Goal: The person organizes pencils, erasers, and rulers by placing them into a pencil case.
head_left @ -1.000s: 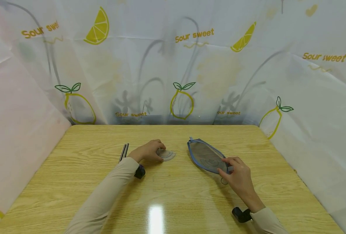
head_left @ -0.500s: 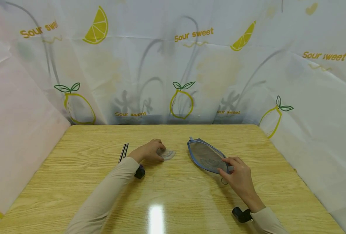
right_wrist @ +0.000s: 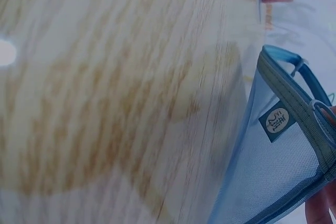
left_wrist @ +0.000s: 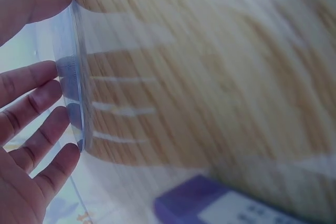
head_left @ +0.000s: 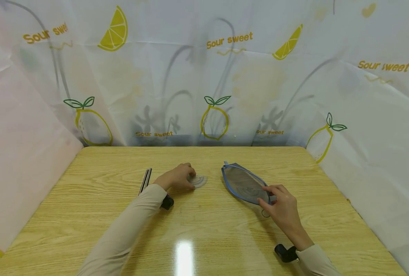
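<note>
My left hand (head_left: pixel 178 178) reaches over a clear protractor (head_left: pixel 200 181) on the table left of centre. In the left wrist view its thumb and fingertips hold the edge of the protractor (left_wrist: pixel 71 80), thumb at one end and fingers farther along. To the right stands a blue-edged mesh pouch (head_left: pixel 239 177), its zipped edge and a small label visible in the right wrist view. My right hand (head_left: pixel 283 203) pinches the pouch's near end between thumb and fingers. Another protractor-like shape (head_left: pixel 248 193) shows through the mesh.
Two thin dark-and-silver strips (head_left: pixel 145 179) lie left of my left hand, partly behind the sleeve. A black device (head_left: pixel 285 253) sits on my right wrist. The wooden table (head_left: pixel 204 222) ends at a lemon-printed cloth (head_left: pixel 190 84).
My left hand has shifted slightly to the right and covers a little more of the protractor. The right hand and the pouch look the same.
</note>
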{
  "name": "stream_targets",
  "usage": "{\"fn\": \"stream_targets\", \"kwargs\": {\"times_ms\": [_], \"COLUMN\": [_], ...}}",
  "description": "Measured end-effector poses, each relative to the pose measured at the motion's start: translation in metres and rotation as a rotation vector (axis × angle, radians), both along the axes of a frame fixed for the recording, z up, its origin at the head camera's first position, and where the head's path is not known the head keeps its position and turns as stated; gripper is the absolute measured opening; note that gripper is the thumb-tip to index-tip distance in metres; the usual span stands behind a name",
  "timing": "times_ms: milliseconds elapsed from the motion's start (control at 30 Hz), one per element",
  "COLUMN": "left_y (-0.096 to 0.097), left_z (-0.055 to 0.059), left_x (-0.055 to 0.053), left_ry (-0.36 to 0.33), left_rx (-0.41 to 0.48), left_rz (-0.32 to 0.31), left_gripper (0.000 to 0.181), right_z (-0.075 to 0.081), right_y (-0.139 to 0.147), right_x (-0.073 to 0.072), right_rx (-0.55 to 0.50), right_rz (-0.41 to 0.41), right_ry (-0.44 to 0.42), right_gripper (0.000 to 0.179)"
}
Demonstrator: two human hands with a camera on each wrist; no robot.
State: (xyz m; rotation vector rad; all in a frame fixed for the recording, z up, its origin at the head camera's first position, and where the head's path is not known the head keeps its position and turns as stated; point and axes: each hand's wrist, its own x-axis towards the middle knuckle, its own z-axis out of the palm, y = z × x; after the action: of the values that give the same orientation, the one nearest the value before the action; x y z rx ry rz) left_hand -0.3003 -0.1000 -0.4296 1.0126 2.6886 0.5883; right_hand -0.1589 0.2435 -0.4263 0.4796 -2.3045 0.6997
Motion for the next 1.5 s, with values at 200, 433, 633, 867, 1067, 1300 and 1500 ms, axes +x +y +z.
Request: {"fn": "stream_targets", "kwargs": {"times_ms": [200,433,633,867,1067,1300,1500], "left_y": [0.002,0.003,0.004,0.004,0.005,0.007,0.006], "left_z": [0.000,0.001,0.004,0.006,0.008,0.012,0.015], "left_x": [0.000,0.001,0.004,0.005,0.006,0.009,0.010], "left_ry": [0.026,0.056,0.072,0.092,0.122,0.139,0.142], "left_rx": [-0.030,-0.053,-0.085,-0.076,-0.069,-0.046,-0.015], "left_rz": [-0.006,-0.002,0.027,0.017,-0.011,-0.024,-0.026], "left_gripper": [0.038,0.038,0.042,0.042,0.042,0.043,0.045], "right_z": [-0.001,0.000,0.000,0.000,0.001,0.001,0.001], "right_y": [0.000,0.000,-0.001,-0.002,-0.002,-0.002,-0.002], "right_x": [-0.001,-0.001,0.000,0.001,0.002,0.002,0.003], "right_rx": [0.001,-0.001,0.000,0.002,0.000,-0.005,-0.006], "right_rz": [-0.009,-0.010,-0.008,-0.011,-0.012,-0.010,-0.011], "right_ry": [-0.007,-0.006,-0.002,-0.007,-0.003,0.005,0.001], "right_gripper": [0.038,0.038,0.038,0.038,0.038,0.039,0.039]}}
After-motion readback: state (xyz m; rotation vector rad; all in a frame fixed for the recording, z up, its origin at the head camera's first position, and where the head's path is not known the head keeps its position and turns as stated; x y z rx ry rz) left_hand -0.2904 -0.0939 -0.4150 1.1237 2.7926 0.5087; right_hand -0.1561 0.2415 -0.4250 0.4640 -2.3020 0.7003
